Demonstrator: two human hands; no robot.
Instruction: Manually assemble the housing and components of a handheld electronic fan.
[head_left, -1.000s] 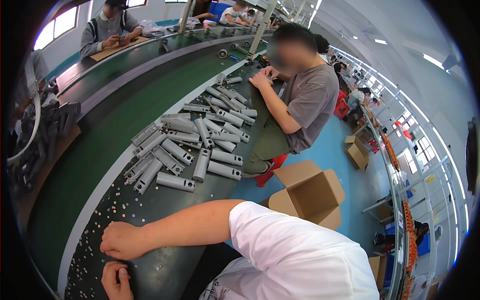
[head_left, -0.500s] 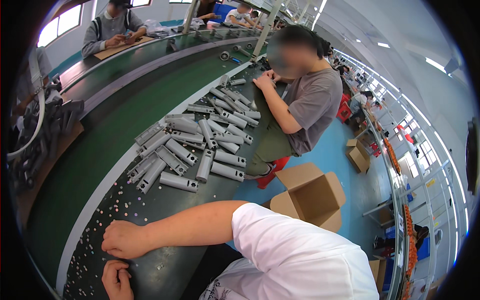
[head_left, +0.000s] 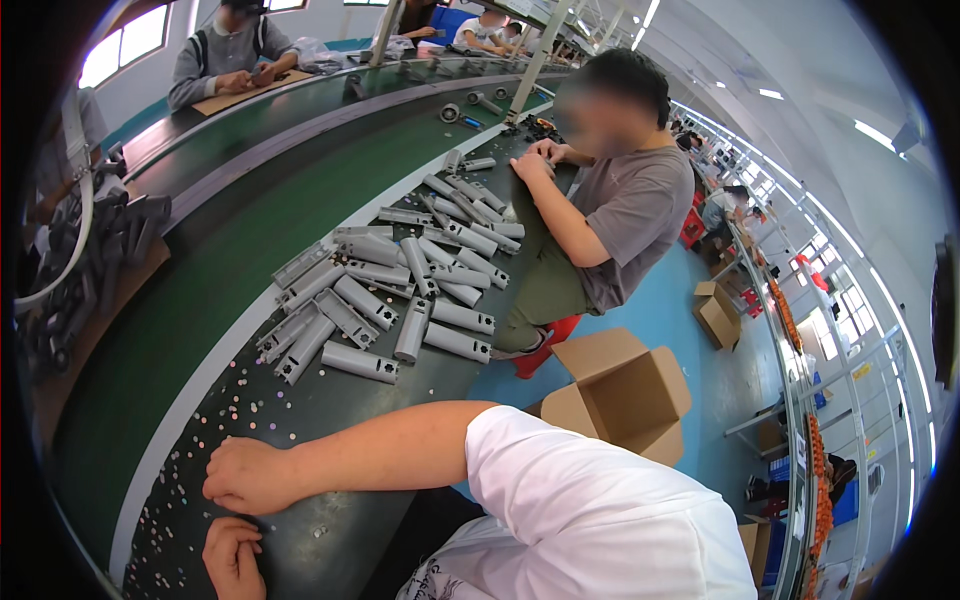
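My right hand (head_left: 250, 477) is closed with the knuckles up, low over the dark workbench (head_left: 345, 530) at the lower left. Whatever its fingers hold, if anything, is hidden beneath it. Just nearer, my left hand (head_left: 234, 562) has its fingers curled in, partly cut off by the lower edge; I cannot see what is in it. Around both hands lie many small round pale discs (head_left: 238, 405), scattered on the bench. Beyond my right forearm is a loose pile of grey plastic tube housings (head_left: 360, 362) with cut-outs at their ends. Neither hand touches the pile.
A green conveyor belt (head_left: 262, 222) runs along the bench's left side. A co-worker in a grey-brown shirt (head_left: 645, 205) sits beyond the pile, hands on the bench. An open cardboard box (head_left: 615, 405) stands on the right. Dark grey parts (head_left: 95, 260) are heaped at far left.
My left hand's fingers have curled a little more and shifted slightly. My right hand is almost still. The co-worker leans a little farther right as the view shifts slightly.
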